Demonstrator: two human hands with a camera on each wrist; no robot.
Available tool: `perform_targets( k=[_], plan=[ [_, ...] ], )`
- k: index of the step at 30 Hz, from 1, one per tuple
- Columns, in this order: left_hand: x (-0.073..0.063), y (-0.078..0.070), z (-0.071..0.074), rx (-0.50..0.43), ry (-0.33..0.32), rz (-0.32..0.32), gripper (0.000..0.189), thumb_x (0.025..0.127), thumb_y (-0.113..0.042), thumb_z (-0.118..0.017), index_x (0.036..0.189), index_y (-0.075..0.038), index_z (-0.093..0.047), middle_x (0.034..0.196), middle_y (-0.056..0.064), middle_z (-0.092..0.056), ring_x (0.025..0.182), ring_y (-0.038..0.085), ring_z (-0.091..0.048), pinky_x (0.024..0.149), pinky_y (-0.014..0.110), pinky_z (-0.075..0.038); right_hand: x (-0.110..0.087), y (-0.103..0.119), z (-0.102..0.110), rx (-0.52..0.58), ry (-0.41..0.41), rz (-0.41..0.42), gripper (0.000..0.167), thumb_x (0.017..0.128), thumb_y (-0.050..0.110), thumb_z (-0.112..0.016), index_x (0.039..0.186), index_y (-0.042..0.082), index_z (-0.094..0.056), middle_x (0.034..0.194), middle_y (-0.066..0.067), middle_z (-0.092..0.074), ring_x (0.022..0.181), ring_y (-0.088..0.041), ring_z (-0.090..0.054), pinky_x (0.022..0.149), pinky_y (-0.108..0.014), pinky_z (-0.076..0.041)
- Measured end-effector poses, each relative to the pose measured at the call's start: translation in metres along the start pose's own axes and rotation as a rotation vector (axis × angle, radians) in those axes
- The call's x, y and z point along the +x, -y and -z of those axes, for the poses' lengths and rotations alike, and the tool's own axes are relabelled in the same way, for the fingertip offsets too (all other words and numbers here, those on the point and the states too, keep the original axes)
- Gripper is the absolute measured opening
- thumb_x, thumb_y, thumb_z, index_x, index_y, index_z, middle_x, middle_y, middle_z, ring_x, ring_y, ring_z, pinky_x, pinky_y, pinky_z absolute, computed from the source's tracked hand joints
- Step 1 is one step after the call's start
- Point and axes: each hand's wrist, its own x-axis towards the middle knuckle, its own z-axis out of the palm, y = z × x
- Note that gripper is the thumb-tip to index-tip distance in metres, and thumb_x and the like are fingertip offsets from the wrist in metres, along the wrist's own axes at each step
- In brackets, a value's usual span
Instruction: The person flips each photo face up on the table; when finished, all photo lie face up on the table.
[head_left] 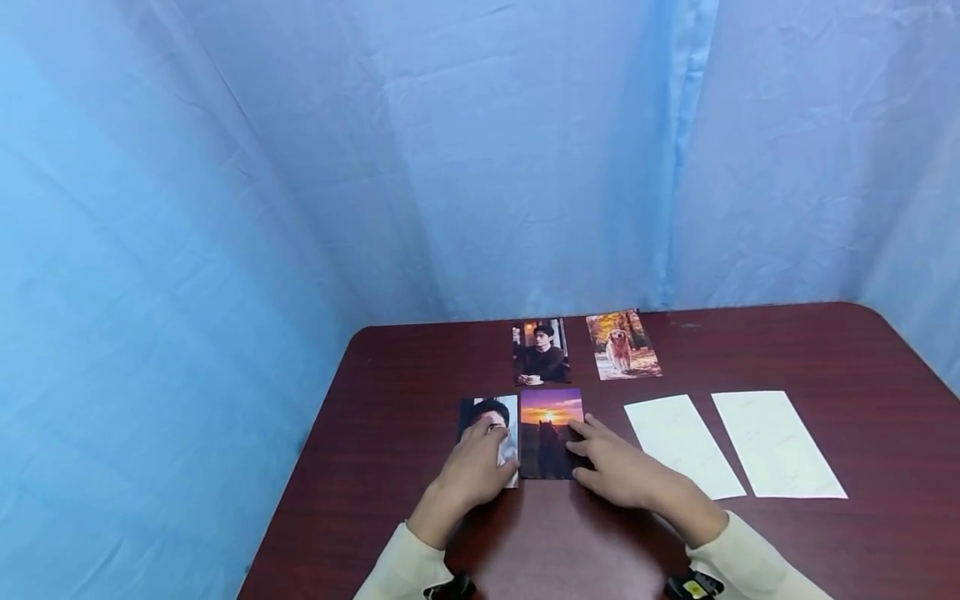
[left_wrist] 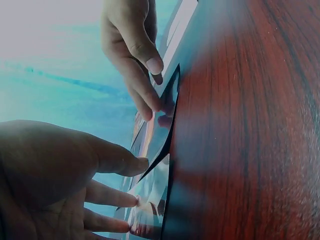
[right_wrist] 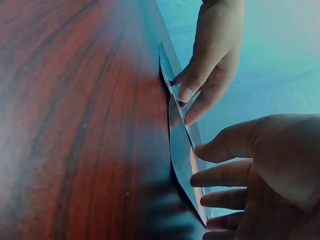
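My left hand lies over a portrait photo card, its outstretched fingers touching the picture and covering part of it. Right beside that card, a photo card of a sunset with a dark horse-like silhouette lies upright to me. Fingertips of my right hand touch its right edge, with the fingers spread. From the right wrist view, the sunset card bows a little off the wood, and the thumb and fingers of my right hand are at its edge. The two cards' neighbouring edges meet in the left wrist view.
Behind lie two more photo cards, one of a person with a cup and one of a golden dog. Two blank white cards lie to the right on the dark red wooden table. Blue curtains surround the table.
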Motion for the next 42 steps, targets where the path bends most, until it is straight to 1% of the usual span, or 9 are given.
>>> perform_targets(
  k=[6,13,18,24,27,30,33,37,42],
  plan=[
    [0.003,0.000,-0.004,0.008,0.001,0.006,0.053,0.098,-0.031,-0.074,0.143,-0.003,-0.063,0.159,0.022,-0.051,0.151,0.046,-0.044,0.124,0.057,-0.040,-0.015,-0.002,0.009,-0.039,-0.018,-0.045,0.051,0.101,0.020,-0.067,0.143,-0.009,-0.060,0.164,-0.031,-0.040,0.156,-0.055,-0.029,0.124,-0.068,-0.032],
    [0.005,-0.004,-0.007,-0.030,-0.027,0.032,0.058,0.101,-0.032,-0.071,0.151,-0.006,-0.056,0.167,0.022,-0.041,0.158,0.047,-0.032,0.124,0.063,-0.037,-0.043,-0.011,0.023,-0.188,-0.092,-0.194,0.061,0.097,0.024,-0.072,0.142,-0.015,-0.057,0.156,-0.041,-0.043,0.148,-0.060,-0.038,0.119,-0.070,-0.036],
    [0.005,-0.017,-0.007,-0.018,-0.021,-0.079,0.058,0.102,-0.034,-0.069,0.154,-0.012,-0.054,0.168,0.018,-0.040,0.162,0.043,-0.027,0.127,0.065,-0.031,-0.054,-0.024,0.029,-0.239,-0.169,-0.333,0.074,0.096,0.030,-0.073,0.141,-0.023,-0.050,0.150,-0.050,-0.041,0.143,-0.066,-0.039,0.118,-0.071,-0.037],
    [0.005,-0.044,-0.010,-0.035,0.022,-0.275,0.053,0.103,-0.034,-0.066,0.151,-0.014,-0.057,0.164,0.014,-0.047,0.156,0.039,-0.040,0.125,0.057,-0.038,-0.055,-0.035,0.029,-0.267,-0.188,-0.426,0.083,0.092,0.044,-0.076,0.129,-0.026,-0.053,0.130,-0.047,-0.052,0.121,-0.063,-0.053,0.101,-0.069,-0.049],
    [0.007,-0.059,-0.012,-0.151,0.080,-0.273,0.053,0.104,-0.036,-0.065,0.151,-0.014,-0.057,0.156,0.009,-0.056,0.146,0.027,-0.052,0.119,0.046,-0.046,-0.053,-0.035,0.028,-0.270,-0.164,-0.448,0.074,0.095,0.043,-0.073,0.124,-0.023,-0.058,0.125,-0.044,-0.054,0.114,-0.061,-0.055,0.096,-0.068,-0.050],
    [0.013,-0.073,-0.016,-0.321,0.128,-0.203,0.054,0.104,-0.036,-0.064,0.151,-0.012,-0.057,0.128,0.008,-0.071,0.112,0.016,-0.067,0.098,0.034,-0.056,-0.047,-0.034,0.028,-0.283,-0.168,-0.401,0.053,0.100,0.030,-0.066,0.119,-0.020,-0.064,0.120,-0.040,-0.063,0.115,-0.057,-0.058,0.098,-0.068,-0.048],
    [0.021,-0.084,-0.023,-0.482,0.144,-0.112,0.055,0.103,-0.035,-0.064,0.151,-0.010,-0.056,0.122,0.009,-0.074,0.085,0.007,-0.064,0.081,0.027,-0.053,-0.044,-0.037,0.030,-0.237,-0.218,-0.364,0.042,0.101,0.014,-0.058,0.123,-0.021,-0.064,0.121,-0.042,-0.065,0.121,-0.060,-0.058,0.104,-0.069,-0.045],
    [0.029,-0.096,-0.033,-0.738,0.181,-0.018,0.058,0.103,-0.029,-0.064,0.154,-0.005,-0.050,0.148,0.016,-0.064,0.083,0.018,-0.071,0.070,0.028,-0.055,-0.048,-0.049,0.038,-0.086,-0.320,-0.369,0.047,0.102,0.007,-0.051,0.134,-0.028,-0.052,0.131,-0.049,-0.058,0.127,-0.065,-0.054,0.106,-0.071,-0.047],
    [0.036,-0.106,-0.037,-1.024,0.241,0.041,0.059,0.104,-0.020,-0.058,0.156,0.005,-0.042,0.144,0.026,-0.063,0.095,0.041,-0.077,0.059,0.028,-0.057,-0.057,-0.064,0.056,0.150,-0.319,-0.418,0.051,0.108,0.011,-0.042,0.143,-0.026,-0.044,0.117,-0.039,-0.068,0.106,-0.051,-0.069,0.090,-0.059,-0.058]
  ],
)
